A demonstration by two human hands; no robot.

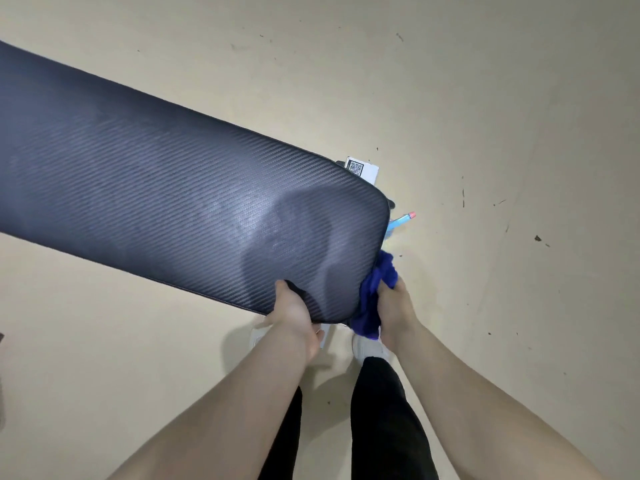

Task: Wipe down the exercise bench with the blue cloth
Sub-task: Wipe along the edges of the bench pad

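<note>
Two bare forearms reaching forward from the bottom of the view, above black-trousered legs (384,420) and white shoes (369,348) on a pale beige floor (485,133) with dark specks. Left hand (294,315) curled over the near long edge of the dark padded exercise bench (173,188), close to its rounded corner, thumb on top, fingers hidden under the edge. Right hand (394,308) closed around a bunched blue cloth (375,296), pressing it against the short end of the bench just beside that same corner; part of the cloth hanging below the pad. Bench pad in black carbon-weave vinyl, stretching diagonally from upper left to lower centre, with dull smeared patches on its surface near the hands. Beyond the far end of the pad, a white label with a QR code (360,168), partly covered by the pad. Just below that, a light blue object with a red tip (401,220) poking out from behind the bench end; what it is cannot be told.
</note>
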